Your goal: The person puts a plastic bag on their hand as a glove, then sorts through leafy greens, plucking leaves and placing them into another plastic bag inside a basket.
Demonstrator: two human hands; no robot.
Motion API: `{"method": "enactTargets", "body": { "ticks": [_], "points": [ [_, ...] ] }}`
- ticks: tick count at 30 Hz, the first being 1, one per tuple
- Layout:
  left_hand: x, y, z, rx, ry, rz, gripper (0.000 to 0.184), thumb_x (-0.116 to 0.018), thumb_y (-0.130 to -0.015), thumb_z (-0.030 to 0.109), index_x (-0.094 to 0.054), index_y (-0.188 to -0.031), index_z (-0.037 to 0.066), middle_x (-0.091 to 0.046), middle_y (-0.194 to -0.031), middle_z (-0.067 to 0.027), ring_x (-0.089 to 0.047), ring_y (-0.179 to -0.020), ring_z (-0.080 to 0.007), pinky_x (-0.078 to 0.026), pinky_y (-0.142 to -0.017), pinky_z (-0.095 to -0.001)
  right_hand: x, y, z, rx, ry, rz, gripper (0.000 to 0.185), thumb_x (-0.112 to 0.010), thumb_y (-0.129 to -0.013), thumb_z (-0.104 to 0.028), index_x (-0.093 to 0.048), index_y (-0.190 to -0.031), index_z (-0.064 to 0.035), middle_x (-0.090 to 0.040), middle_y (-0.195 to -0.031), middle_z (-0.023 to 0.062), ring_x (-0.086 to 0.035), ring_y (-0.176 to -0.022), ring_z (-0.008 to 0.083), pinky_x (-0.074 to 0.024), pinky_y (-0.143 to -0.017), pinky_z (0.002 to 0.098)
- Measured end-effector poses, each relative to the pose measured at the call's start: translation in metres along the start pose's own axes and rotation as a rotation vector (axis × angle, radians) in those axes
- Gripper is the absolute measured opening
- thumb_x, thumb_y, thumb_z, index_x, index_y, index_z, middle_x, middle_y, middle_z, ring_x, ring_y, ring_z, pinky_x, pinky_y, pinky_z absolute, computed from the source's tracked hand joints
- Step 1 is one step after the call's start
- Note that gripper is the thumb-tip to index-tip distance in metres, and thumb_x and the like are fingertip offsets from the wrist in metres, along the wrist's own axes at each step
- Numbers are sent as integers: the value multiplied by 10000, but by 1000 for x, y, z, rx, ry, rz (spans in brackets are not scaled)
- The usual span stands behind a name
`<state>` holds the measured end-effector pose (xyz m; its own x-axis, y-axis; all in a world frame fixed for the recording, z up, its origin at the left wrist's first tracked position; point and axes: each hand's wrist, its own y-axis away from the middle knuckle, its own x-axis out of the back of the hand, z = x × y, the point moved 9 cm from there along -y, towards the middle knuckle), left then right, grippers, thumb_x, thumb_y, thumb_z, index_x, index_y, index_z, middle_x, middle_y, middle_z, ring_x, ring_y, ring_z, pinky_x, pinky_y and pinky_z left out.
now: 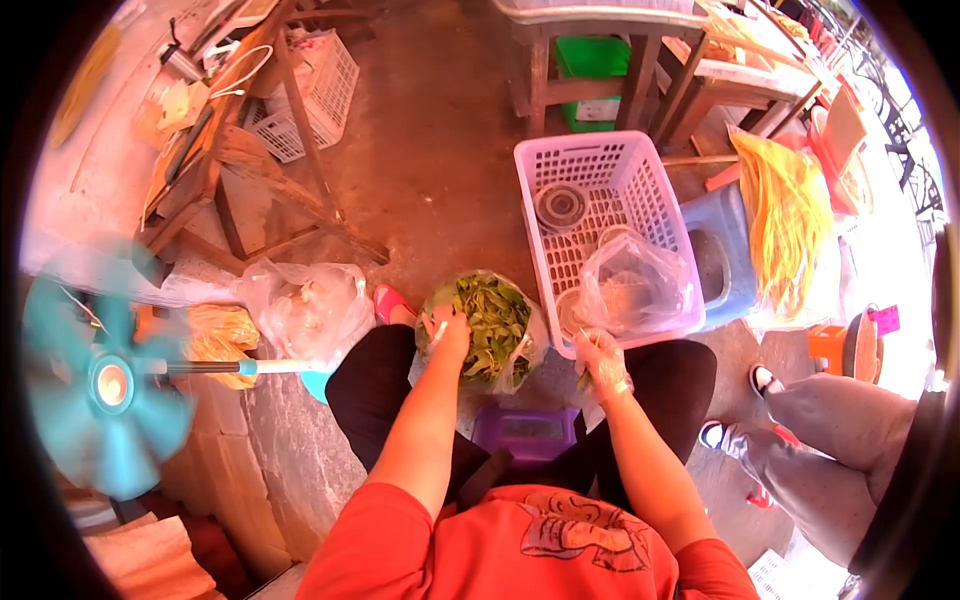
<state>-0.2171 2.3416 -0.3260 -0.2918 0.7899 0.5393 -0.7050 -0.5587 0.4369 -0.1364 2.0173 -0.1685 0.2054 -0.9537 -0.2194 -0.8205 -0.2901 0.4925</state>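
A clear plastic bag full of green leaves stands between my knees. My left hand is at the left side of the leaves, its fingers curled down into them, the tips hidden. My right hand wears a thin clear plastic glove and is closed beside the near edge of a pink plastic crate. A little green shows under its fingers, seemingly a small bunch of leaves. Inside the crate lie an open clear plastic bag and a round ribbed object.
A purple stool or box sits between my legs. At left a blue fan spins near a filled plastic bag. On the right are a blue stool, yellow bags and another person's legs. Wooden tables stand ahead.
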Motion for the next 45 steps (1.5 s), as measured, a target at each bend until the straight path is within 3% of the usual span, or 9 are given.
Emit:
{"method": "enactTargets", "body": {
  "ticks": [5, 7, 12, 19, 23, 31, 34, 41, 45],
  "points": [
    [58, 75, 115, -487, -313, 196, 200, -611, -803, 197, -560, -844, 8, -596, -902, -190, -584, -834, -348, -455, -719, -420, -31, -11, -23, 17, -100, -56, 139, -570, -874, -172, -550, -812, -49, -471, -574, -21, -427, -466, 79, -336, -444, 220],
    [80, 93, 131, -447, -300, 215, 228, -618, -810, 199, -558, -904, 0, -599, -787, -211, -594, -779, -368, -444, -656, -434, -54, -16, -21, 40, -113, -160, 119, -598, -866, -161, -566, -812, -59, -497, -633, -25, -440, -518, 55, -342, -469, 205],
    [104, 111, 147, -383, 7, 164, 181, -631, -833, 147, -542, -828, -10, -528, -655, -40, -440, -607, -101, -384, -576, -256, -127, -2, -37, 238, 340, -340, 220, -608, -840, -191, -595, -1015, -58, -609, -796, 85, -576, -731, 164, -457, -665, 292],
    [115, 144, 166, -447, 526, 32, 174, -605, -870, 137, -610, -958, -12, -597, -783, 3, -521, -699, -72, -430, -649, -219, -212, 14, -44, 398, 918, -493, 309, -610, -803, -219, -609, -1079, -80, -603, -1041, 224, -566, -1000, 356, -438, -851, 385],
    [143, 146, 137, -297, 909, 122, 255, -476, -939, 168, -555, -1128, 16, -579, -1100, -63, -551, -974, -141, -457, -803, -276, -207, 10, -43, 93, 551, -569, 238, -606, -840, -234, -637, -956, -29, -634, -845, 71, -579, -761, 149, -454, -698, 298],
    [127, 183, 204, -749, -154, 2, 225, -601, -758, 75, -639, -980, 79, -502, -1241, -57, -346, -1238, -247, -334, -932, -339, -208, 49, -83, -60, 210, -828, 198, -573, -880, -190, -569, -1004, -37, -551, -819, -13, -493, -720, 72, -409, -633, 229],
    [133, 184, 206, -684, -72, -48, 153, -673, -734, 149, -665, -852, 53, -608, -974, -57, -522, -993, -225, -370, -850, -322, -195, 42, -93, -40, 170, -792, 233, -580, -870, -193, -551, -1035, -30, -544, -816, -14, -483, -710, 74, -408, -634, 226],
    [143, 201, 187, -479, 325, 63, 120, -690, -767, 75, -657, -816, -30, -592, -724, -17, -525, -646, -72, -406, -595, -221, -109, 42, -135, 422, 168, -106, 194, -598, -841, -133, -576, -1012, -43, -559, -809, -2, -497, -720, 76, -426, -619, 245],
    [141, 219, 191, -454, 263, 108, 100, -685, -758, 54, -651, -794, -32, -566, -706, -11, -509, -629, -69, -398, -578, -221, -178, 138, -170, 1263, 906, -398, 167, -572, -790, -24, -627, -942, -63, -613, -829, 72, -582, -707, 228, -483, -633, 310]
  ]
}}
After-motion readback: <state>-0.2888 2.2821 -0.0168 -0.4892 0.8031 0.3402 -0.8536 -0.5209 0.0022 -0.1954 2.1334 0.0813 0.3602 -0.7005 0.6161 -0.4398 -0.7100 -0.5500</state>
